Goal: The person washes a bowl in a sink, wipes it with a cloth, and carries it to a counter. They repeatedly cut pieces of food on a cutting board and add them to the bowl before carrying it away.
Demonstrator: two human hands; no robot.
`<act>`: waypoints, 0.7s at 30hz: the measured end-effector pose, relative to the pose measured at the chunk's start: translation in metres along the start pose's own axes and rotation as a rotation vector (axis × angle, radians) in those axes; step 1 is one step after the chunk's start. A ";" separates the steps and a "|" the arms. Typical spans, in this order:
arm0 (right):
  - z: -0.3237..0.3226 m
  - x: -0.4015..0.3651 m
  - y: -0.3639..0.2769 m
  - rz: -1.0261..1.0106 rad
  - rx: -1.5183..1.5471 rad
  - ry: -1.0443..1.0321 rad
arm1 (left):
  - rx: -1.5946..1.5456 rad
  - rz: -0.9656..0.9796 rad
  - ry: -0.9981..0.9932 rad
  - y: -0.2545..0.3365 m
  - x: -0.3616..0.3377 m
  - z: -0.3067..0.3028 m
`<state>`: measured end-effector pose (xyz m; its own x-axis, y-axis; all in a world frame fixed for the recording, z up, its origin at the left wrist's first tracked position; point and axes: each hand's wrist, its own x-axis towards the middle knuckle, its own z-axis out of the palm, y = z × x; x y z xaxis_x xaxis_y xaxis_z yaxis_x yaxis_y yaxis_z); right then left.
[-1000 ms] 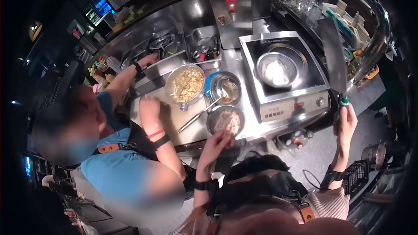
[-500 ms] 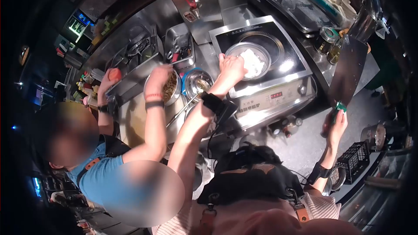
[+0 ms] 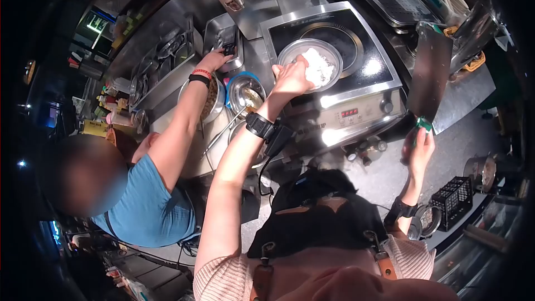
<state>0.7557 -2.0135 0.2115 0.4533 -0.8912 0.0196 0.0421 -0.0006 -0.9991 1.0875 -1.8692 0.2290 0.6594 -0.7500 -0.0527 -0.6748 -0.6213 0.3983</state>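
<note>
My left hand has its fingers closed over the near-left rim of a round metal bowl. White food fills part of that bowl, which sits on a black-topped induction cooker. Held out on the right, my right hand is wrapped around the handle of a cleaver. Its broad blade points away from me, and a green piece shows where handle and blade meet.
On the left, a person in a blue top reaches a hand into a metal tray of utensils. A pot of brown food and a metal bowl stand nearby. A black crate is at lower right.
The other person's hand has gone from over the pot into the utensil tray, and their other hand has lowered. My hands keep their holds; the view has shifted slightly.
</note>
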 end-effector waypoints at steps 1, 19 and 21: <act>0.001 0.002 0.000 -0.010 0.001 -0.014 | -0.025 0.013 0.026 0.000 0.000 -0.001; 0.006 0.012 0.010 0.007 0.033 -0.093 | 0.018 0.126 0.078 -0.001 -0.003 -0.006; 0.007 0.011 0.010 0.019 0.024 -0.092 | -0.012 0.112 0.058 -0.003 -0.001 -0.003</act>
<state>0.7671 -2.0202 0.2019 0.5340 -0.8455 0.0046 0.0536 0.0284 -0.9982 1.0900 -1.8654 0.2305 0.5982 -0.8001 0.0455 -0.7417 -0.5313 0.4093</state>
